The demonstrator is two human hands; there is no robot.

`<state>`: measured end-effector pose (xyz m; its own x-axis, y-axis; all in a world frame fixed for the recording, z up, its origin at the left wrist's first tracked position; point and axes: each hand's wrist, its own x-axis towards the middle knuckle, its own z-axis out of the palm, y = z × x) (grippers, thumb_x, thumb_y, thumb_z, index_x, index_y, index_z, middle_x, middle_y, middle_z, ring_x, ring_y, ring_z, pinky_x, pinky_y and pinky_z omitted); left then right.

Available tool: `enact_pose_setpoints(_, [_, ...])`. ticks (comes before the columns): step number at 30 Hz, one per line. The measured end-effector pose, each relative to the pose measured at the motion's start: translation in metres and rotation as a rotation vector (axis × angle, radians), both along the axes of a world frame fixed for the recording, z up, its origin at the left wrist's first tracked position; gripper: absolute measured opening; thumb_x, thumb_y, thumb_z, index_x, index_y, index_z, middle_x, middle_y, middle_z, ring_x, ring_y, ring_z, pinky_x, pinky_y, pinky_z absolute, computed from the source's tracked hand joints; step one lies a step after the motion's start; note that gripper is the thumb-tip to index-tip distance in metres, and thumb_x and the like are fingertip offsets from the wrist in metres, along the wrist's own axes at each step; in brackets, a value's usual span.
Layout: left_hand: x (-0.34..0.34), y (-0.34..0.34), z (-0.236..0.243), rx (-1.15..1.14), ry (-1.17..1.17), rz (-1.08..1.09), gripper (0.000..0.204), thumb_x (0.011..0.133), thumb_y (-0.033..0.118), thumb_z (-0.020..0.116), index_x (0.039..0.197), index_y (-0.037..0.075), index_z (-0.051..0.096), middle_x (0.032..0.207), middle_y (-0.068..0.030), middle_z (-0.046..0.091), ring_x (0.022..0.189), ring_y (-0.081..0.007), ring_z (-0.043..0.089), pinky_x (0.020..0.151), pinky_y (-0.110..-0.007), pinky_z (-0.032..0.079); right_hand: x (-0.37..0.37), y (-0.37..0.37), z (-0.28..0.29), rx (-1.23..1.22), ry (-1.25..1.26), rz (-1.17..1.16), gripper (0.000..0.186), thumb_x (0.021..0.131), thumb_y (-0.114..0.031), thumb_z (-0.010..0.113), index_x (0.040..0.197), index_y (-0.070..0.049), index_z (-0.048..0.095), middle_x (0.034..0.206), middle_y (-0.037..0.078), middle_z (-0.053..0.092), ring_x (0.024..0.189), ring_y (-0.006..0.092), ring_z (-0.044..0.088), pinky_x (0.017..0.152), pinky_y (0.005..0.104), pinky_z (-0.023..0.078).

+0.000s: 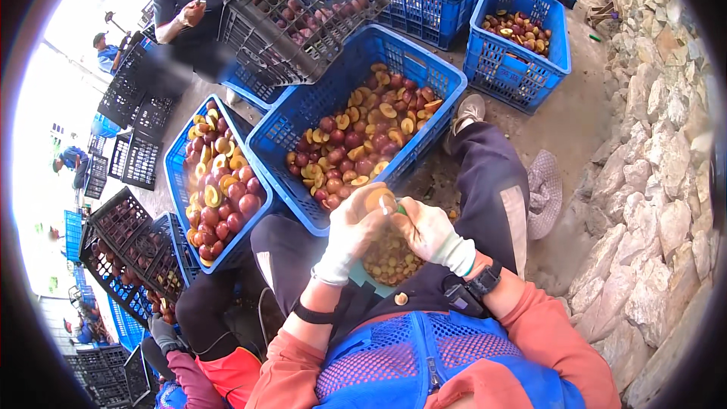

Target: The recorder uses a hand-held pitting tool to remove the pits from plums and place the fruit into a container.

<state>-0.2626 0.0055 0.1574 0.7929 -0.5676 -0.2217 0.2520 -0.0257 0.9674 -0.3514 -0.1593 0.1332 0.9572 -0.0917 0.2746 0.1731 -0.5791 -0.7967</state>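
Note:
Both my hands wear pale gloves and meet over my lap. My left hand is closed around a cut plum with yellow-orange flesh. Touching it from the right, my right hand grips a small knife with a bit of green at its handle; most of it is hidden by the fingers. Beneath them, between my legs, a light teal basin contains many small yellow-brown pieces that look like plum pits. Just ahead stands a large blue crate with many red plum halves.
A second blue crate of plums stands at left, near a seated co-worker's gloved hand. Ahead, another person is beside a tilted black crate. More blue crates stand beyond. A stone wall lines the right.

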Motion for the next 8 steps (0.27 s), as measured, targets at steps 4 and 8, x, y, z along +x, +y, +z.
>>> enact_pose_setpoints(4, [0.0,0.0,-0.005,-0.037,-0.028,-0.028,0.056,0.087,0.022,0.078,0.133,-0.002,0.057,0.123,-0.0086,0.063,0.111,-0.0153,0.061,0.099,-0.029,0.049,0.001,0.0,0.001,0.034,0.006,-0.006,0.017,0.1,-0.025,0.06,0.099,-0.008,0.056,0.082,0.019,0.064,0.076,0.0433,0.063,0.065,0.0502,0.05])
enact_pose_setpoints(8, [0.004,0.003,-0.002,0.045,-0.035,-0.095,0.058,0.087,0.025,0.078,0.134,-0.001,0.057,0.125,-0.0086,0.061,0.111,-0.0156,0.061,0.1,-0.03,0.048,-0.001,-0.006,-0.014,0.004,0.089,0.063,0.02,0.099,-0.026,0.061,0.099,-0.007,0.056,0.078,0.021,0.064,0.071,0.0447,0.063,0.062,0.051,0.049])
